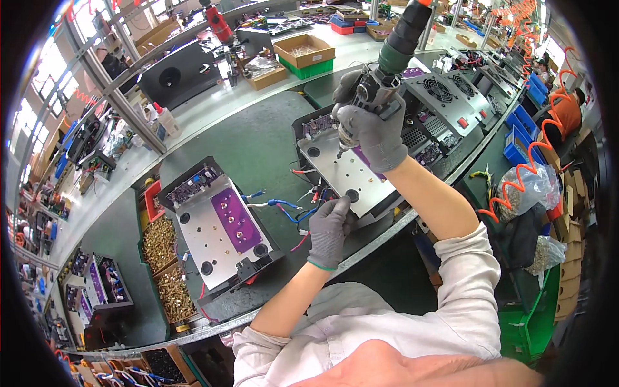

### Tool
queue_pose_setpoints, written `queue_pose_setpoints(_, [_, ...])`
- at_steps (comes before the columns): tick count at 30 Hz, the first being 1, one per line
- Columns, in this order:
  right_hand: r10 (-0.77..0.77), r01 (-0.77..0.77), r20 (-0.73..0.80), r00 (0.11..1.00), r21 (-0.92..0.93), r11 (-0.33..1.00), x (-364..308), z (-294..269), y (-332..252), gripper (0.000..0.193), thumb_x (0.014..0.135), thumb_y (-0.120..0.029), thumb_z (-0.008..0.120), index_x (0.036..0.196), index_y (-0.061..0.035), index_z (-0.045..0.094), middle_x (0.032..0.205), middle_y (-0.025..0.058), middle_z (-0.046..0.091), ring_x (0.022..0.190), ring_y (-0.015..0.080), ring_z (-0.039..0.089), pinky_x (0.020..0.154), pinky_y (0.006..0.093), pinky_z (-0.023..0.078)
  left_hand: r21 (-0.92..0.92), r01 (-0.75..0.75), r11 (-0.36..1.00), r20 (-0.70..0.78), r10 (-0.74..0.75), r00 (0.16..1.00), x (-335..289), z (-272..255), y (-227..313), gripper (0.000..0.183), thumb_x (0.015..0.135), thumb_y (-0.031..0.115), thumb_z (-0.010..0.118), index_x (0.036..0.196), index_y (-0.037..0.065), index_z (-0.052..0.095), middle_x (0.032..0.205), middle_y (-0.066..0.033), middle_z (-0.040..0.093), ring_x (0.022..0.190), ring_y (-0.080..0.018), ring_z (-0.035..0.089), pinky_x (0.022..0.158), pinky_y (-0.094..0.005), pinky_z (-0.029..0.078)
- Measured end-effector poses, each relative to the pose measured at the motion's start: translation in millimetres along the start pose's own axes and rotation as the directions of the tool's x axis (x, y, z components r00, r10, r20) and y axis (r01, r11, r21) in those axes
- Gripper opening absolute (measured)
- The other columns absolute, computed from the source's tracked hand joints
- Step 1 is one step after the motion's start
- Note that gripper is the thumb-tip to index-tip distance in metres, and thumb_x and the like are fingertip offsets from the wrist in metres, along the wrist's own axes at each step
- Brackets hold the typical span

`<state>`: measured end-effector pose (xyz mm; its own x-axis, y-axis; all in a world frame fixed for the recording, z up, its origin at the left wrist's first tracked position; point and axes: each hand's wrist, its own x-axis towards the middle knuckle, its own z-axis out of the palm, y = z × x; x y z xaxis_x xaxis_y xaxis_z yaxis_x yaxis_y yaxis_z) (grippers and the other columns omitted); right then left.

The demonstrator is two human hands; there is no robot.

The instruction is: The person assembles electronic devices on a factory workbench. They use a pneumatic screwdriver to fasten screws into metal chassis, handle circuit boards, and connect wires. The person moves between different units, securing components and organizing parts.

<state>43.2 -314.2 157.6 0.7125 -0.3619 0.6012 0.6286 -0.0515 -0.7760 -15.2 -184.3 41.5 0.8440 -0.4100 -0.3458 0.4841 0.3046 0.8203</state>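
Observation:
My gloved right hand (380, 132) is wrapped round a power screwdriver (398, 53) with a dark green and black body. Its bit points down, close over the silver plate of a metal chassis (336, 175); whether the tip touches cannot be told. A purple circuit board (367, 160) on that plate is partly covered by the hand. At the chassis's near left corner, beside a black round foot, my gloved left hand (329, 232) has its fingers closed on the edge. Blue, red and white wires (284, 205) trail out beside it. Further left lies a second metal chassis (196, 235) with a purple board.
Bins of brass-coloured fasteners (159, 248) sit left of the second chassis. A smaller unit (97, 287) lies at far left. Silver units with fan grilles (445, 97) stand to the right. Across the bench are a green-based carton (306, 55) and a bottle (167, 120). An orange coiled hose (536, 149) hangs at right.

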Motion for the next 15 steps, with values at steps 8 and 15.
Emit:
queue_pose_setpoints(8, [0.014,-0.012,-0.027,1.0,0.089,0.996,9,-9,6,0.031,0.07,0.01,0.061,0.099,-0.0003,0.058,0.085,0.0075,0.063,0.066,0.0103,0.061,0.053,0.0217,0.051,0.009,-0.005,1.0,-0.005,0.005,1.0,9,3,0,0.023,0.09,0.027,0.063,0.082,0.005,0.061,0.062,0.0023,0.05,0.048,-0.0037,0.04,0.043,-0.0192,0.029])
queue_pose_setpoints(15, [0.088,-0.089,0.015,0.996,0.089,0.992,12,-13,6,0.031,0.068,0.007,0.065,0.098,-0.0009,0.06,0.08,0.0045,0.064,0.069,0.0086,0.06,0.062,0.0226,0.051,0.011,0.003,1.0,-0.005,-0.003,1.0,9,6,0,0.023,0.09,0.027,0.063,0.083,0.005,0.061,0.062,0.0026,0.049,0.049,-0.004,0.039,0.043,-0.0194,0.029])
